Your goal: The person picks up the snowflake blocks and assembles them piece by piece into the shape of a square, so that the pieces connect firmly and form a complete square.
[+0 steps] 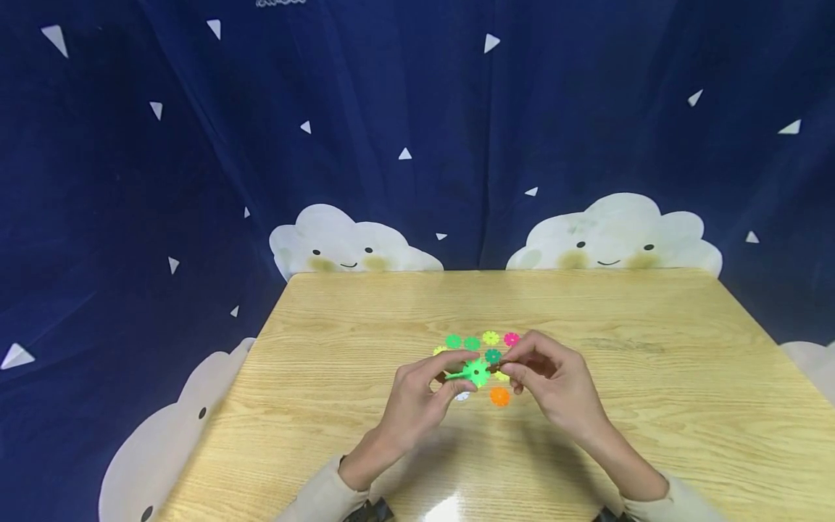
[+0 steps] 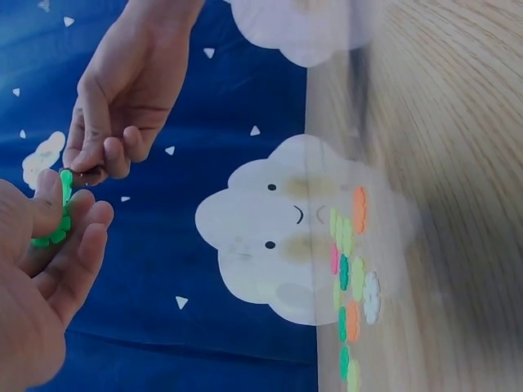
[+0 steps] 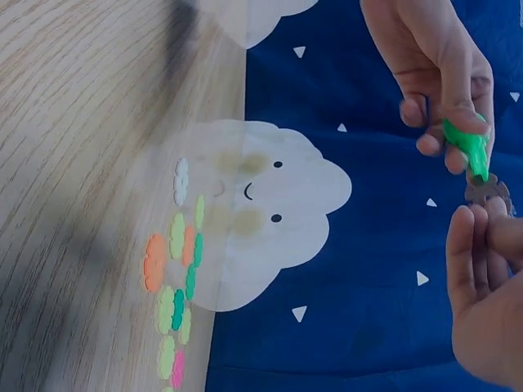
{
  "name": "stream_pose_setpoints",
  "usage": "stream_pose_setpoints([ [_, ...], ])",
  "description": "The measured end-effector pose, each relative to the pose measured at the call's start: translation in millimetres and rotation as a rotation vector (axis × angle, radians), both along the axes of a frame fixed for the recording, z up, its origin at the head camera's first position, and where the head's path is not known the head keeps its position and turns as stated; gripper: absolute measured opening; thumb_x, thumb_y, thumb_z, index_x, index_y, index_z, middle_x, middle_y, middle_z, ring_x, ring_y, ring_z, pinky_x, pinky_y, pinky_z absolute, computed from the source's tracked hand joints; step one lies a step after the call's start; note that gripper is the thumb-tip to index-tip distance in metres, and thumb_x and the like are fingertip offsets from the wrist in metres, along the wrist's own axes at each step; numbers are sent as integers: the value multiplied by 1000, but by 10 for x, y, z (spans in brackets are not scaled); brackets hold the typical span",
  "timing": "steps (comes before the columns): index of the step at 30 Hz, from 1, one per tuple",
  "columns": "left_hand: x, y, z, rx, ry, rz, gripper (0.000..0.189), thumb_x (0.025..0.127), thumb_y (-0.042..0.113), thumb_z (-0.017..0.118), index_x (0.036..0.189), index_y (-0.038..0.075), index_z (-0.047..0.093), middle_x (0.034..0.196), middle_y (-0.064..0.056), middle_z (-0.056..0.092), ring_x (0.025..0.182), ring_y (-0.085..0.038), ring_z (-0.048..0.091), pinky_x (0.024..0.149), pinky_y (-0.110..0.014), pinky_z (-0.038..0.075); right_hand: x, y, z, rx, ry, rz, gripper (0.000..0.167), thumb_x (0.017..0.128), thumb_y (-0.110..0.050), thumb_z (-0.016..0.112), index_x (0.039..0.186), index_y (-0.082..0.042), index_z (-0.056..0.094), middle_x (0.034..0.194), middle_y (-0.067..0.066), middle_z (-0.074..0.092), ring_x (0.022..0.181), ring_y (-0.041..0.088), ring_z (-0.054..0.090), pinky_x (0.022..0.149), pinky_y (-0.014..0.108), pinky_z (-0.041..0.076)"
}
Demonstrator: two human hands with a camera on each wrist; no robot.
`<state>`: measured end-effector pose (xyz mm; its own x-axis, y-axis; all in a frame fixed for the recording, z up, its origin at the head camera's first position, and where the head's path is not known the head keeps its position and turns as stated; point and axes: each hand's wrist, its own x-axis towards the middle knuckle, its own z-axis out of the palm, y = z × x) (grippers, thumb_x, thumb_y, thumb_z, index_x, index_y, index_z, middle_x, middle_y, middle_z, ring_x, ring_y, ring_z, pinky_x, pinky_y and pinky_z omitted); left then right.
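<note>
My left hand (image 1: pixel 415 400) pinches bright green notched plastic discs (image 1: pixel 478 372) between thumb and fingers; one faces the head camera and another stands edge-on beside it. With thumb and fingertips, my right hand (image 1: pixel 570 388) pinches a brown notched disc (image 3: pixel 484 188). In the right wrist view the brown disc meets the edge of the green piece; how far their slots interlock is hidden by fingers. Both hands are raised over the table. In the left wrist view the green piece (image 2: pixel 64 200) and the right fingertips come close together.
Several loose notched discs lie flat on the wooden table (image 1: pixel 339 319) behind and under the hands, among them an orange disc (image 1: pixel 499 396), a pink disc (image 1: pixel 512 339) and a dark green disc (image 1: pixel 492 356). A dark blue curtain (image 1: pixel 365 87) with clouds hangs behind the table.
</note>
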<state>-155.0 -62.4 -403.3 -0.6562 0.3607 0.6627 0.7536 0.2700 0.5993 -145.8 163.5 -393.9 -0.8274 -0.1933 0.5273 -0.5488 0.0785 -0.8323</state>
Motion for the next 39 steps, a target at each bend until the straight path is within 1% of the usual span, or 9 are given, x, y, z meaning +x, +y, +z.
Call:
stream_pose_setpoints([
  [6,-22,26,-31,22,42,-4,38,82,5,84,119,7,73,105,-7,79,88,-11,76,70,-16,56,-1,-48,-29,34,56,-70,26,87,18,71,91,-7,65,86,5,64,65,17,62,64,26,57],
  [9,-23,46,-45,39,43,-8,38,81,4,84,118,5,73,107,-10,79,89,-13,77,74,-18,59,1,-69,-38,43,88,-92,30,84,21,70,89,-7,63,84,2,60,64,18,61,62,25,56],
  [11,-23,58,-50,46,43,-3,39,80,3,84,117,5,73,108,-10,79,87,-13,77,76,-19,60,1,-85,-40,41,101,-105,31,83,23,70,88,-7,62,83,1,60,64,18,61,61,24,56],
  [13,-26,67,-49,53,53,7,42,77,0,85,117,5,74,109,-11,78,88,-14,77,79,-20,60,-2,-99,-38,34,107,-114,31,83,24,70,87,-6,61,83,1,60,64,18,61,59,24,55],
  [16,-33,78,-40,56,79,22,40,78,2,85,116,5,74,110,-11,78,91,-16,77,81,-21,60,-18,-123,-44,19,128,-127,31,83,24,69,85,-5,59,82,1,60,64,15,60,58,24,54],
  [20,-35,89,-41,69,100,32,35,81,7,84,115,4,74,109,-12,78,95,-18,77,82,-22,60,-29,-155,-55,8,162,-139,29,83,24,69,85,-4,59,82,3,60,64,14,58,59,23,54],
  [26,-24,107,-63,90,95,40,35,80,6,84,113,4,74,106,-12,79,93,-19,77,80,-21,61,-8,-197,-66,-24,181,-162,30,82,26,67,84,-2,58,81,6,59,64,15,58,60,23,55],
  [32,-29,120,-65,125,119,42,34,79,2,84,112,1,74,104,-13,79,92,-19,78,79,-22,61,0,-239,-68,-56,171,-160,29,83,28,63,83,0,56,78,6,56,64,14,57,61,22,55],
  [39,-37,135,-91,152,141,32,34,78,-2,83,111,0,74,102,-14,79,90,-20,78,77,-21,61,13,-245,-70,-53,190,-148,31,84,29,62,83,-1,56,79,6,55,65,15,56,61,22,55],
])
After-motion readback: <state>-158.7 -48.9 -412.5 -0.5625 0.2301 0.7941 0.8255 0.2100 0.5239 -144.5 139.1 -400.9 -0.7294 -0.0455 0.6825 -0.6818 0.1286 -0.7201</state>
